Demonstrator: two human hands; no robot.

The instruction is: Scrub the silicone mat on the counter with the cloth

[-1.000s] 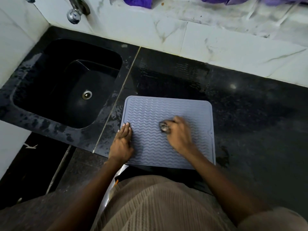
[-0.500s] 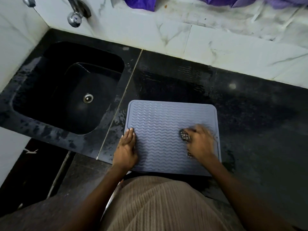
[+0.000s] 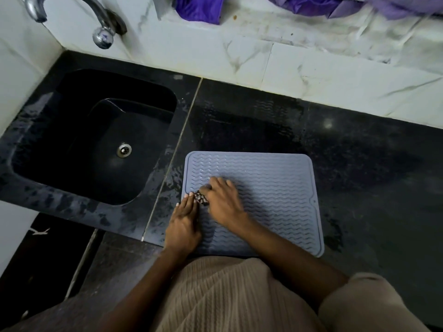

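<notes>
A grey-blue silicone mat point(image 3: 271, 188) with wavy ridges lies flat on the black counter point(image 3: 359, 164), near its front edge. My left hand point(image 3: 183, 224) rests flat on the mat's left edge, fingers straight, pressing it down. My right hand point(image 3: 223, 202) is on the left part of the mat and grips a small dark patterned cloth point(image 3: 201, 198), which pokes out between the two hands. Most of the cloth is hidden under my right palm.
A black sink point(image 3: 91, 140) with a metal drain is set into the counter to the left. A chrome tap point(image 3: 103, 27) sticks out of the white marble wall above it. Purple fabric point(image 3: 199, 8) lies on the ledge behind. The counter around the mat looks wet.
My right hand has swept the cloth from the mat's right side across to its left side, up against my left hand. My left hand has stayed on the left edge.
</notes>
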